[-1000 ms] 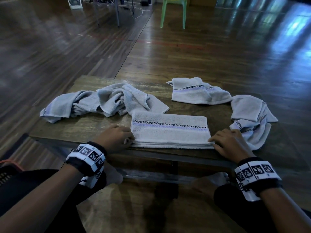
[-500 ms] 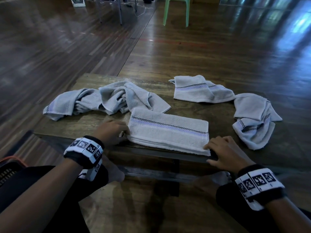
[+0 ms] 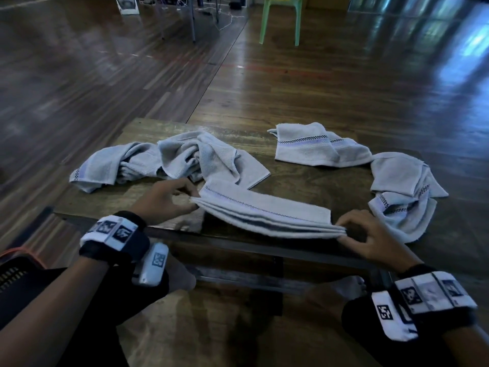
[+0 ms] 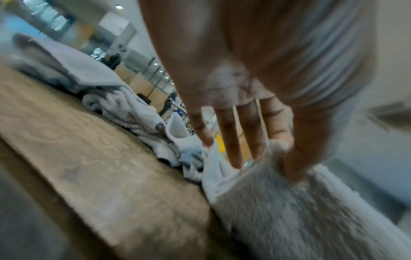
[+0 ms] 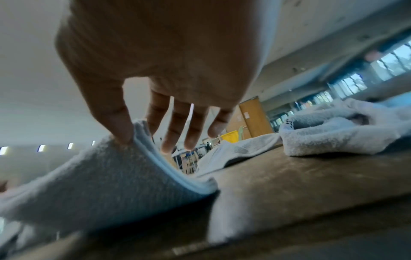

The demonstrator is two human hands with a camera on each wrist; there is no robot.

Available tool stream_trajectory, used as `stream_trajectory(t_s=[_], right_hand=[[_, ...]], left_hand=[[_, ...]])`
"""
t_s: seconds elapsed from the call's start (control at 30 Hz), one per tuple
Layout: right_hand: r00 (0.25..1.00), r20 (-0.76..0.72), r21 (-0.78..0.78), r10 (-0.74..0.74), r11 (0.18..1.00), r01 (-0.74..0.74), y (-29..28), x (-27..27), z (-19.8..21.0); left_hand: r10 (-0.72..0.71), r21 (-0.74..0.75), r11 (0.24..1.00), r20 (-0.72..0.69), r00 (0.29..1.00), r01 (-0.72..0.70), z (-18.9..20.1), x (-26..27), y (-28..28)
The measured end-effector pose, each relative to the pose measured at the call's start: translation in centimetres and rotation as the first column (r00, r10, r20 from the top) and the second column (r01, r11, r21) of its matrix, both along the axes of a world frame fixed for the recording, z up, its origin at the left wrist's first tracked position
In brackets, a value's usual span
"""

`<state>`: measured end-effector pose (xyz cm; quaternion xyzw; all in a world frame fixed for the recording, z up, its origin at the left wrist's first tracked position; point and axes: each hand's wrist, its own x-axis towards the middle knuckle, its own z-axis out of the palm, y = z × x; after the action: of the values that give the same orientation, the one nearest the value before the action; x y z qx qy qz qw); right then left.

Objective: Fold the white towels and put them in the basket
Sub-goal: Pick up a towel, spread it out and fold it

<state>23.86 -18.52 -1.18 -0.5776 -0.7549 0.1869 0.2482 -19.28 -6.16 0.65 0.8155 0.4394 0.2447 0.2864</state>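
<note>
A folded white towel [image 3: 264, 215] with a checked stripe hangs just above the near edge of the low wooden table [image 3: 312, 181], held at both ends. My left hand [image 3: 169, 200] pinches its left end [image 4: 278, 176] between thumb and fingers. My right hand [image 3: 370, 234] pinches the right end [image 5: 138, 140] the same way, and the towel sags between them. A dark basket [image 3: 16, 268] with an orange rim peeks in at the lower left, mostly hidden.
A crumpled white towel [image 3: 164, 160] lies on the table's left half. A loosely folded towel [image 3: 317, 147] sits at the back right, and a bunched one [image 3: 402, 192] hangs over the right edge. A green chair [image 3: 281, 17] stands far behind on the wooden floor.
The folded towel lay flat with both hands at its ends; now both hands have pinched those ends and raised it off the table towards me.
</note>
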Motion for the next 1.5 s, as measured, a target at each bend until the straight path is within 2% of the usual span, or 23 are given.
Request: stream_trajectory(t_s=[0.07,0.13,0.23,0.3,0.37,0.43,0.53,0.6,0.7,0.8,0.9,0.97,1.03,1.13,1.2,1.27,1.37,1.5], right_hand=[[0.989,-0.148,-0.050,-0.018,0.999,0.011,0.0,0.7,1.2],[0.960,-0.276,-0.142,-0.040,0.990,0.001,-0.2,1.2,2.4],[0.941,-0.328,-0.235,-0.087,0.972,0.007,0.0,1.4,3.1],[0.949,-0.275,-0.306,-0.152,0.950,0.064,0.5,0.9,2.8],[0.966,-0.157,-0.353,-0.204,0.926,0.139,1.2,0.6,1.9],[0.969,-0.066,-0.357,-0.240,0.912,0.202,2.1,0.7,0.4],[0.960,0.038,-0.351,-0.279,0.895,0.274,3.6,1.1,-1.4],[0.952,0.081,-0.340,-0.294,0.890,0.304,4.4,1.2,-1.9],[0.940,0.135,-0.312,-0.313,0.887,0.340,5.1,1.0,-2.0],[0.917,0.218,-0.272,-0.334,0.881,0.386,5.5,0.5,-1.9],[0.854,0.372,-0.192,-0.363,0.870,0.454,6.0,-0.5,-1.6],[0.804,0.447,-0.088,-0.392,0.876,0.475,6.3,-1.8,-1.2],[0.807,0.453,-0.025,-0.380,0.899,0.438,6.4,-3.8,-1.0],[0.857,0.452,0.048,-0.248,0.966,0.254,5.4,-7.8,-1.1],[0.874,0.464,0.052,-0.145,0.989,0.136,4.4,-10.1,-2.1],[0.864,0.495,0.004,-0.096,0.994,0.109,3.6,-11.6,-3.3],[0.836,0.541,-0.076,-0.096,0.984,0.163,3.0,-12.2,-4.6],[0.846,0.517,-0.072,-0.130,0.978,0.195,3.4,-12.1,-5.5]], left_hand=[[-0.003,-0.160,0.987,0.132,0.991,0.024,1.6,-0.6,-0.4],[0.017,-0.259,0.964,0.270,0.963,0.056,2.4,-0.9,-0.8],[0.014,-0.329,0.939,0.325,0.945,0.099,2.3,0.0,-1.0],[0.026,-0.330,0.943,0.211,0.977,0.046,1.3,0.9,-0.8],[0.058,-0.286,0.958,0.072,0.996,-0.035,-0.1,1.6,-0.2],[0.081,-0.213,0.972,-0.067,0.994,-0.094,-1.2,2.4,0.2],[0.134,-0.099,0.983,-0.190,0.973,-0.155,-2.0,3.8,0.3],[0.172,-0.074,0.979,-0.192,0.966,-0.189,-2.4,4.3,0.7],[0.206,-0.127,0.966,-0.147,0.967,-0.225,-3.1,4.8,1.8],[0.247,-0.134,0.953,-0.178,0.953,-0.272,-3.9,5.5,2.3],[0.299,-0.068,0.946,-0.188,0.935,-0.316,-4.4,6.4,2.0],[0.293,0.081,0.956,-0.282,0.914,-0.282,-4.2,7.4,1.1],[0.206,0.190,0.971,-0.372,0.905,-0.143,-3.7,9.0,-0.4],[0.031,0.208,0.976,-0.404,0.914,0.059,-3.9,11.6,-3.0],[-0.030,0.166,0.979,-0.456,0.889,0.118,-5.0,13.0,-4.2],[-0.043,0.129,0.984,-0.493,0.869,0.122,-6.0,14.0,-4.9],[-0.007,0.118,0.990,-0.531,0.847,0.083,-7.2,14.8,-5.1],[0.046,0.146,0.988,-0.554,0.831,0.043,-8.0,15.4,-4.9]])
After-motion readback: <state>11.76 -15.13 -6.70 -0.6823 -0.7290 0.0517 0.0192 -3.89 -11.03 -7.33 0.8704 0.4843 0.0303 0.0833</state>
